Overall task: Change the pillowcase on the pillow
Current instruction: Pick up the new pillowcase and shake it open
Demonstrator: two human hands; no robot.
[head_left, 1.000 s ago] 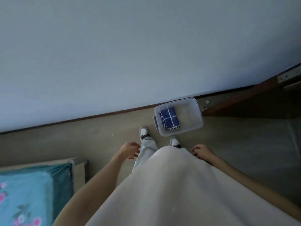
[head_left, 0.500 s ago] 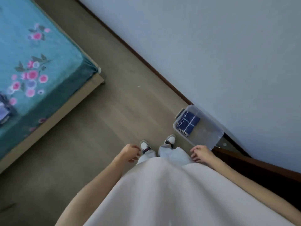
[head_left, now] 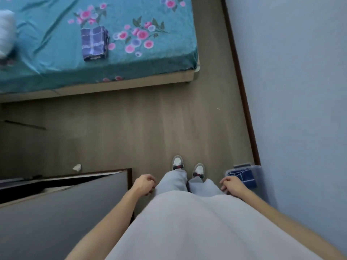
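- The person stands on the wooden floor (head_left: 131,128) and looks down along a pale shirt (head_left: 187,222) and light grey trousers (head_left: 174,182).
- The left hand (head_left: 144,185) hangs beside the left leg. Its fingers are loosely curled inward and it holds nothing.
- The right hand (head_left: 230,183) hangs beside the right leg. Its fingers are also loosely curled and there is nothing in it.
- Just behind the right hand, against the wall (head_left: 300,91), there is a clear plastic box (head_left: 256,170) on the floor. Inside it lies a folded dark blue cloth with white lines (head_left: 245,176); the hand covers a part of it.
- The two white shoes (head_left: 177,163) with a dark and red strap stand side by side, with the toes towards the bed.
- On the left side a grey door panel (head_left: 65,212) with a dark edge is near the left arm. A small white crumpled scrap (head_left: 77,167) lies on the floor just beyond it.
- Further away is the bed (head_left: 159,59), covered with a teal sheet with pink flowers.
- A folded purple-blue checked pillowcase (head_left: 94,43) lies on the sheet, well apart from both hands.
- At the far left edge of the bed there is a white, blurred pillow (head_left: 6,32), only partly in view and apart from the folded pillowcase.
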